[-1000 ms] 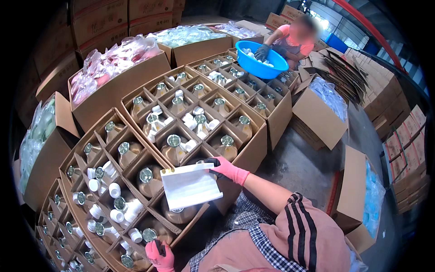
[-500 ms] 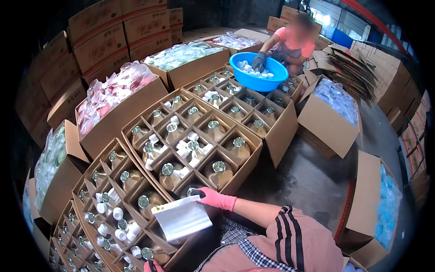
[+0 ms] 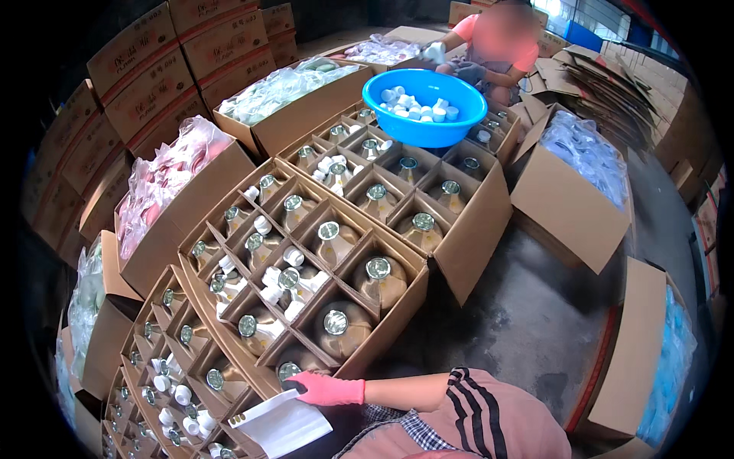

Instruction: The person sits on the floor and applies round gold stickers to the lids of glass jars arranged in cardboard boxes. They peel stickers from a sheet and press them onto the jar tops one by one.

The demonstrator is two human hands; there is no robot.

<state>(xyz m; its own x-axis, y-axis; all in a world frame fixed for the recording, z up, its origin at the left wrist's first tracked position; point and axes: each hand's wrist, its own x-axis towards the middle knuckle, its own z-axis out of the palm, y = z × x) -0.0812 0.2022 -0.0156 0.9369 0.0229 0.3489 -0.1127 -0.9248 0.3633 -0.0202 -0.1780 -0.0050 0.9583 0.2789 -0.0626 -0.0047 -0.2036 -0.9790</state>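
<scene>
My right hand, in a pink glove with dark fingertips, is closed on the upper corner of a white sheet. Small gold spots show along the sheet's left edge. Just beyond the hand is a glass bottle in the nearest compartment of a divided carton. Other clear, wide-shouldered bottles stand upright in its compartments, and white caps lie around the necks of some. My left hand is out of the picture.
A blue basin of white caps rests on the farther carton, before a co-worker. Open cartons of plastic-wrapped pieces line the left; more stand at right. Stacked boxes rise behind. Grey floor shows at right.
The view has shifted, and my right hand with the sheet appears lower and farther left. My left hand has left the picture. The co-worker's hand has come out of the basin.
</scene>
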